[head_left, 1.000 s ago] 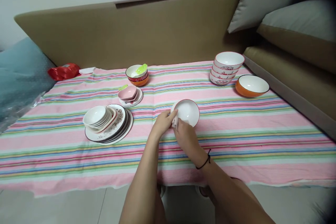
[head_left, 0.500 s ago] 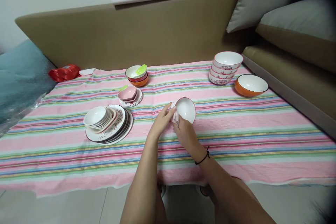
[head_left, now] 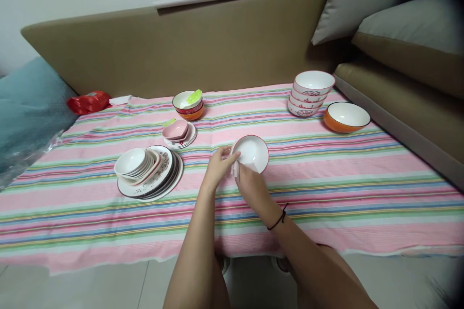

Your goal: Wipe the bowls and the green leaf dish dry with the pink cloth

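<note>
A white bowl with a thin red rim point(head_left: 255, 148) is tilted towards me over the striped cloth. My left hand point(head_left: 219, 166) grips its left edge, thumb over the rim and fingers behind. In my right hand point(head_left: 251, 184) is a crumpled white wiping cloth point(head_left: 235, 172), pressed against the bowl's near left side. The fingers of that hand are closed around the cloth and partly hidden. I cannot tell whether the bowl's base touches the surface below.
To the left stand stacked plates and small bowls point(head_left: 125, 185). Behind them are a pink dish point(head_left: 176, 130) on plates and stacked bowls point(head_left: 193, 115) holding a green item. At right are a stack of white bowls point(head_left: 303, 112) and an orange bowl point(head_left: 340, 126). A red package point(head_left: 89, 102) lies far left.
The bowl has shifted slightly left and more of its inside shows. My left hand has turned a little at the rim, and my right hand with the cloth has moved slightly left.
</note>
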{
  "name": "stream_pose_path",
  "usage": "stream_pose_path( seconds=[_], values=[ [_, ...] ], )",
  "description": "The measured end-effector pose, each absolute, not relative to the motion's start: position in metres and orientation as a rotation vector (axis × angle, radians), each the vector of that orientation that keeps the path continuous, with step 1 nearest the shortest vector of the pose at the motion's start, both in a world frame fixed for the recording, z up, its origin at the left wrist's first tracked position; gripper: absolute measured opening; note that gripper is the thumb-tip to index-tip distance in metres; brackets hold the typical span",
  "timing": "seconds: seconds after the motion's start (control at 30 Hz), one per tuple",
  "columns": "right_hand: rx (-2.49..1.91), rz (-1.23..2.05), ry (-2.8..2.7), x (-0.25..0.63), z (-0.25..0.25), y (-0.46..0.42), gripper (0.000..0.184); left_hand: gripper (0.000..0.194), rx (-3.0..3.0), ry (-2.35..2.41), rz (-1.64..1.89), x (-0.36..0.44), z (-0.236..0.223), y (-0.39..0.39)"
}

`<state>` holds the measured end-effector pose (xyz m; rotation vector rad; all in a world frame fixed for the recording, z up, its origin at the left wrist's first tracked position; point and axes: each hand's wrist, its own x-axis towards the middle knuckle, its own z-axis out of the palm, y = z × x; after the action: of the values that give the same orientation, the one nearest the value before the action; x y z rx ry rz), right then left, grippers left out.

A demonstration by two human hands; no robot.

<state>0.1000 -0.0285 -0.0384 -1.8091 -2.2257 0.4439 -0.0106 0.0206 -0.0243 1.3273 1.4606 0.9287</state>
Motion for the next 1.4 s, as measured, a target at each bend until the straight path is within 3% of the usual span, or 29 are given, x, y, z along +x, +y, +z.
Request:
stream_pose_path(
  seconds=[0.17, 0.4, 0.57, 0.8, 0.93, 1.1, 1.4],
  values=[
    [-1.699, 0.336, -2.278, 0.097, -0.047, -0.027, 0.045, 0.044, 1.462, 1.529, 0.966, -0.008, -0.024, 0.021],
    [-1.7, 0.329, -2.299, 0.099, -0.055, -0.032, 0.044, 0.059, 1.376, 1.711, 1.002, -0.011, -0.024, 0.018],
    [-1.548, 0.438, -2.222, 0.1, -0.048, -0.027, 0.041, 0.044, 1.347, 1.614, 0.832, -0.016, -0.027, 0.017],
    [-1.863, 0.153, -2.256, 0.105, -0.057, -0.032, 0.038, 0.041, 1.503, 1.611, 0.887, -0.018, -0.029, 0.021],
    [-1.849, 0.295, -2.262, 0.106, -0.052, -0.027, 0.042, 0.052, 1.393, 1.63, 0.932, -0.016, -0.028, 0.019],
    [-1.747, 0.471, -2.131, 0.099, -0.045, -0.02, 0.048, 0.048, 1.348, 1.5, 0.83, -0.013, -0.027, 0.016],
    [-1.854, 0.249, -2.261, 0.099, -0.062, -0.027, 0.042, 0.04, 1.451, 1.769, 0.933, -0.016, -0.032, 0.017]
  ],
)
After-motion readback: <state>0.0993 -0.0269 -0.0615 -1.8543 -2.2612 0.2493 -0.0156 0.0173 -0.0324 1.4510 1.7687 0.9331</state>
